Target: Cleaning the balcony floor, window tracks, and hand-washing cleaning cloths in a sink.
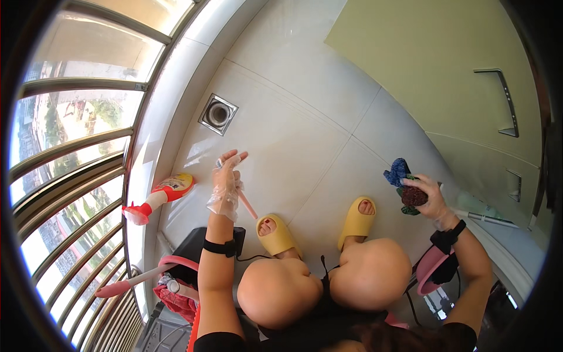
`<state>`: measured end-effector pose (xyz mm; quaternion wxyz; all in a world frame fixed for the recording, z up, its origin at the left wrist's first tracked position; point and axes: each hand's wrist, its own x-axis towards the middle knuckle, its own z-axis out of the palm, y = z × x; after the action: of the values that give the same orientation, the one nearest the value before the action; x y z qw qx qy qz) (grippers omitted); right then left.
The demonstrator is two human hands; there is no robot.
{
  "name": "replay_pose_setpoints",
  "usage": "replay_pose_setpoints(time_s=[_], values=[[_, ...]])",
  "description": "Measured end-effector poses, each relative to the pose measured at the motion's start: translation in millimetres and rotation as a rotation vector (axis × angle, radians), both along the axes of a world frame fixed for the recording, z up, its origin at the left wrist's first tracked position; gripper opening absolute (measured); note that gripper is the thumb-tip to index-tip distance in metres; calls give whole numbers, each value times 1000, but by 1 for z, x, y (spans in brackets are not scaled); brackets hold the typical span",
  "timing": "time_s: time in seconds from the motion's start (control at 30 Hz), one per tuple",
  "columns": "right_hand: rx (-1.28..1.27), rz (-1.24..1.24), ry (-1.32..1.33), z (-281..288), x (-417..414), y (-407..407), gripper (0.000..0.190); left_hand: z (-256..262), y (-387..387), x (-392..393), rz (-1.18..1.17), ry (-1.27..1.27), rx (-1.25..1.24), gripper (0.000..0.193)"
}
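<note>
My left hand [227,176], in a clear plastic glove, is closed around a slim brush with a pink handle [247,204]; its head is mostly hidden by the fingers. It is above the tiled floor, below the square metal floor drain [218,114], whose round opening is uncovered. My right hand [429,196], also in a clear glove, grips a bundle of scouring pads or cloths [413,193] in dark red, green and blue. A red and yellow spray bottle [176,185] is by the wall base, left of my left hand.
Yellow slippers [357,222] are on my feet. Metal window bars [79,86] run along the left. A pale green cabinet [440,66] with metal handles is at the right. A pink-handled tool [118,288] and a pink-rimmed container [433,268] are near my arms.
</note>
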<state>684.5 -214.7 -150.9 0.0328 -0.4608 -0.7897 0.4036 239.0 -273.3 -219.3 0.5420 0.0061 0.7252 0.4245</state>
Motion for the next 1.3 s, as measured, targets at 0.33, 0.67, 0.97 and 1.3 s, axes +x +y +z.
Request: replay_pose_setpoints(time_s=[0.33,0.67,0.97,1.3], values=[[157,915,291,-235,-284,-72,46,5,-11,-10,138,203,-42,24],[391,-8,-101,-226,-258,204,52,12,49,44,110,229,-54,22],[485,-471,-440,-237,-79,208,45,2,76,83,-16,204,-16,25],[185,-944,-20,-236,146,45,47,-10,76,134,-162,93,57,29]])
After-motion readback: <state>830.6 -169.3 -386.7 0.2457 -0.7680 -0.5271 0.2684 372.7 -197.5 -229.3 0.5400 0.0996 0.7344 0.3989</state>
